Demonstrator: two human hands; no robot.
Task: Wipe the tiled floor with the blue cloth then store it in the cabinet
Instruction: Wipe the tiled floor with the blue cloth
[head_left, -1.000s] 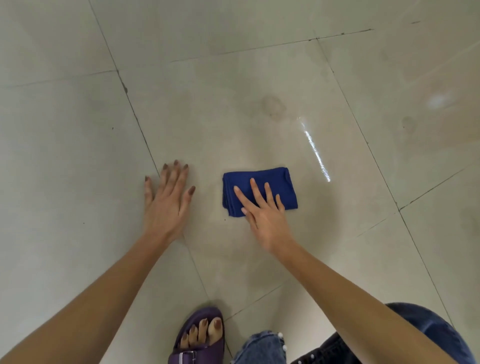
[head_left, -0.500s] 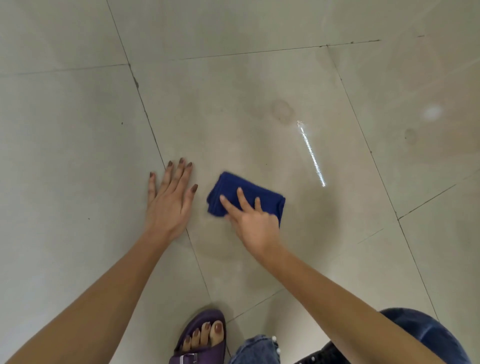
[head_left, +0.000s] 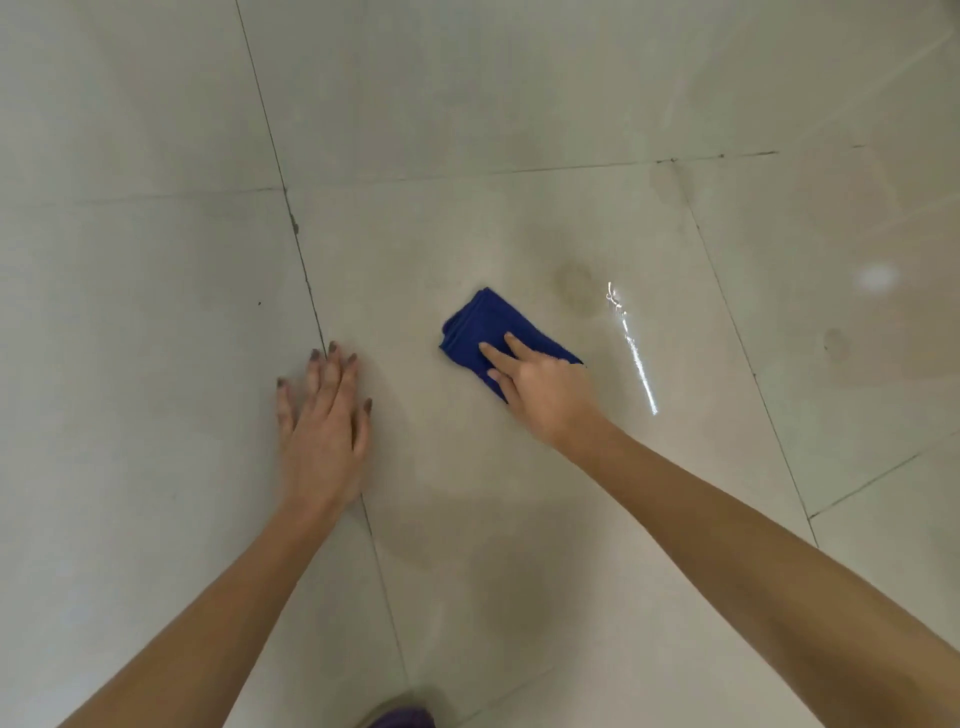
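The left arm (head_left: 218, 613) comes in from the lower left of the frame and the right arm (head_left: 753, 566) from the lower right, both bare and stretched forward. The left hand (head_left: 324, 431) lies palm down on the floor (head_left: 156, 364) at centre left, fingers straight and slightly spread, a little blurred. The right hand (head_left: 548, 389), at the centre, is palm down on the cloth (head_left: 488, 325), its straight fingers (head_left: 493, 355) pointing to the upper left and pressing on it. The hands are apart.
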